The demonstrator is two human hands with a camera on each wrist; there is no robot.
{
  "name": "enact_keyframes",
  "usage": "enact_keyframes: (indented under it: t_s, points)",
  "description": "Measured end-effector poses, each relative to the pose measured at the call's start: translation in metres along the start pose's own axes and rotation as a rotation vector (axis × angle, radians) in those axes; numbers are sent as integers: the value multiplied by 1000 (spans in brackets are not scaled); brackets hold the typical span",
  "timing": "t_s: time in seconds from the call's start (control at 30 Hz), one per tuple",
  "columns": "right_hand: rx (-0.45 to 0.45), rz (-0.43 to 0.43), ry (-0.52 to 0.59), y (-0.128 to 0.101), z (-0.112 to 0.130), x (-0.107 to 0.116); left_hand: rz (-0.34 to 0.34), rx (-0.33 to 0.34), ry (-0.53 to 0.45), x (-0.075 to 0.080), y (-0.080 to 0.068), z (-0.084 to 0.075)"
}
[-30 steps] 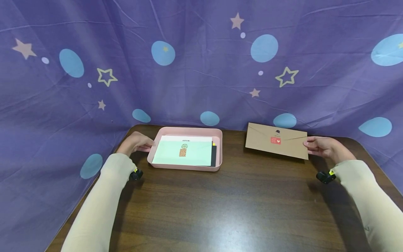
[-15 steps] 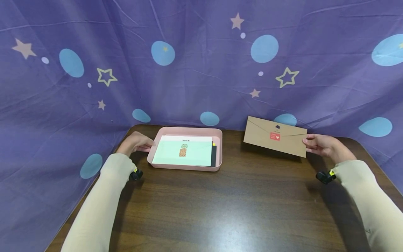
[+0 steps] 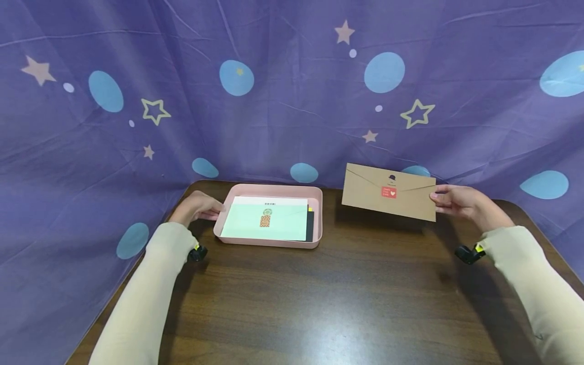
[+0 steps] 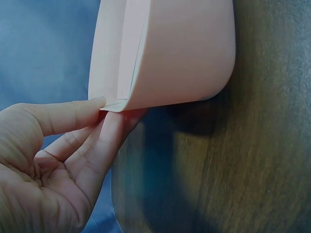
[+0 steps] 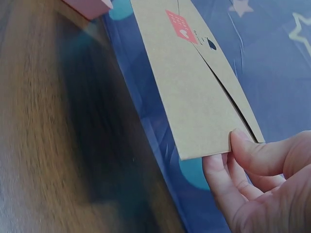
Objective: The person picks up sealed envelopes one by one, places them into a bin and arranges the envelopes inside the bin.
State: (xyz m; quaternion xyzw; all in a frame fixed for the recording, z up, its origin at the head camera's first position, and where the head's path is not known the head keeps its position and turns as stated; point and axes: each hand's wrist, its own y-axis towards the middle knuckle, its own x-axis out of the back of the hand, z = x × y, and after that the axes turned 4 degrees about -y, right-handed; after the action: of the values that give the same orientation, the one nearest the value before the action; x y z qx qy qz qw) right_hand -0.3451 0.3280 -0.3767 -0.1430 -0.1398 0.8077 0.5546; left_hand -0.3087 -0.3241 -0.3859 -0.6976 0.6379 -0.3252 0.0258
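Observation:
My right hand (image 3: 458, 201) pinches the right end of a brown kraft envelope (image 3: 365, 190), thumb on the front and fingers behind. A red heart sticker (image 3: 389, 192) and a small dark hat print mark its flap. The envelope is tilted above the table, its shadow below. On the left, my left hand (image 3: 197, 207) pinches the left rim of a pink tray (image 3: 274, 243), as the left wrist view shows with the thumb over the tray wall (image 4: 184, 53). In the tray lies a mint-green and white envelope (image 3: 246, 223) on top of a dark item (image 3: 310, 225).
The brown wooden table (image 3: 310, 294) runs back to a purple curtain (image 3: 292, 126) with stars and blue ovals. A bit of yellow (image 3: 310, 209) shows at the tray's right inner side. Black wrist cameras hang below both sleeves.
The brown envelope, held in my right hand, has risen off the table and shifted left toward the tray. My left hand and the tray have stayed in place.

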Motion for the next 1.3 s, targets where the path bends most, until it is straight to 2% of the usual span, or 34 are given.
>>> enact_keyframes:
  t_s: [0.13,0.33,1.3]
  points:
    - [4,8,-25,-2,8,-11,4,0,-7,0,1,0]
    - [3,-19,-127,-4,20,-26,-9,11,-1,0,2,0]
    - [54,-122,-338,-5,68,-93,-20,11,2,-1,4,1]
